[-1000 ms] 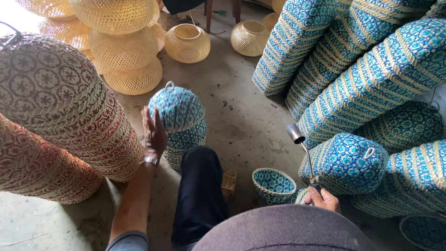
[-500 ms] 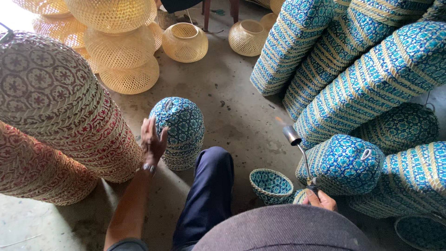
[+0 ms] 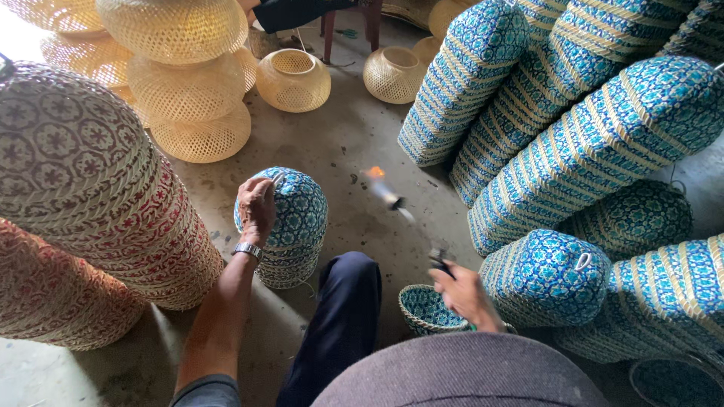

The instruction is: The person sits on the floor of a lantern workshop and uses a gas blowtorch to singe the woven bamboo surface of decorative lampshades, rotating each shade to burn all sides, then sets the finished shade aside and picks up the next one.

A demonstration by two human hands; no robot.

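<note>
Roughly, by count:
Hands: two, both the person's own.
Left hand [image 3: 256,207]: fingers curled over the top of the blue shade [image 3: 290,226], pressed against it; wristwatch [image 3: 246,250] on the wrist.
Right hand [image 3: 466,295]: fingers wrapped around the torch [image 3: 411,218], motion-blurred; orange flame [image 3: 375,172] at the tip, apart from the shade.
Blue shade: one in hand, upright on the concrete floor [image 3: 347,143], just beside the dark trouser knee [image 3: 348,275]. Dome top with blue-white flower print, plain woven bands lower down.
Blue stacks: at least four long leaning stacks [image 3: 603,143] on the right.
Bare cane shades: about seven [image 3: 188,90] at the top.
Red-patterned stacks: two [image 3: 83,196] on the left.
Small blue bowl: one [image 3: 426,309], just beside the right hand.
</note>
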